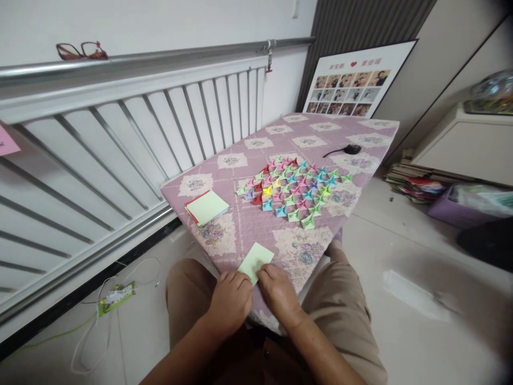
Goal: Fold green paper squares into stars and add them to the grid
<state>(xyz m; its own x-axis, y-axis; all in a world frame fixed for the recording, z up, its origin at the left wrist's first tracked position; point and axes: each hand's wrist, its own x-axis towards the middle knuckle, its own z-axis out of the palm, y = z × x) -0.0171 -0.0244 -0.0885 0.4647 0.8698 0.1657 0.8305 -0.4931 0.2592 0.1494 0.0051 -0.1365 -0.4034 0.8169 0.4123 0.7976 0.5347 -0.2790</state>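
A pale green sheet of paper [256,259] lies at the near end of the cloth-covered table, between my two hands. My left hand [231,298] has its curled fingers on the sheet's lower left edge. On its lower right edge, my right hand [277,289] pinches the paper. Both thumbs are mostly hidden. Beyond the hands stand several small folded paper shapes [286,188] in rows, in green, pink, red, blue, yellow and purple. To the left rests a stack of square coloured paper [207,207] with a pale green sheet on top.
The table [250,235] has a purple floral cloth. A black object with a short cable [352,149] lies at its far right. A white radiator [132,133] runs along the left, with glasses [82,51] on the pipe above. A power strip [116,298] sits on the floor.
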